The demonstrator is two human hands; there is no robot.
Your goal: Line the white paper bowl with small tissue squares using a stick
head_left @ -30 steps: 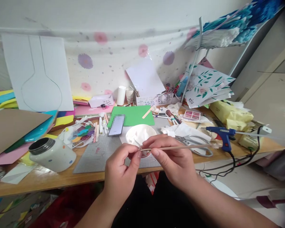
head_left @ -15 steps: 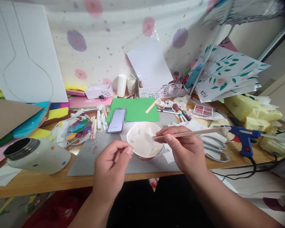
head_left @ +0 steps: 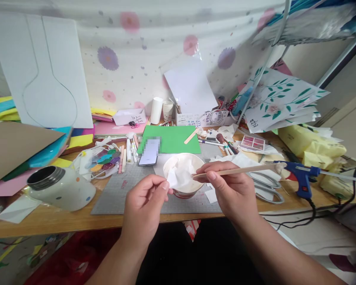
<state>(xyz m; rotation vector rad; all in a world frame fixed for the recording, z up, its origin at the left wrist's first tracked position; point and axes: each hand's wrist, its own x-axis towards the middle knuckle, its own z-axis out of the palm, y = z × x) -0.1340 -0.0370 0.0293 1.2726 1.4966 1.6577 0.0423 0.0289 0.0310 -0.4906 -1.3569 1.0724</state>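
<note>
My left hand (head_left: 146, 198) pinches the edge of a thin white paper piece (head_left: 172, 177) at the near-left rim of the paper bowl (head_left: 195, 159). More white pieces, hard to tell apart, lie in the bowl. My right hand (head_left: 233, 186) is closed around a thin wooden stick (head_left: 249, 169), held nearly level. One end of the stick meets the white pieces over the bowl; a whitish lump (head_left: 280, 165) sits at its other end, by the glue gun (head_left: 304, 174). Grey scissors (head_left: 268, 190) lie beyond my right hand, partly hidden by it.
A grey cutting mat (head_left: 112, 202) lies under the bowl, with a phone (head_left: 150, 152) and green sheet (head_left: 173, 138) behind. An open-mouthed white jar (head_left: 65, 190) lies tilted at left. A flat wooden stick (head_left: 191, 135) rests on the sheet. The table's near edge (head_left: 106, 225) shows.
The white piece at my left fingertips now stands up over the bowl, against the stick's end. My left hand is slightly further right in the picture. The camera view has shifted a little.
</note>
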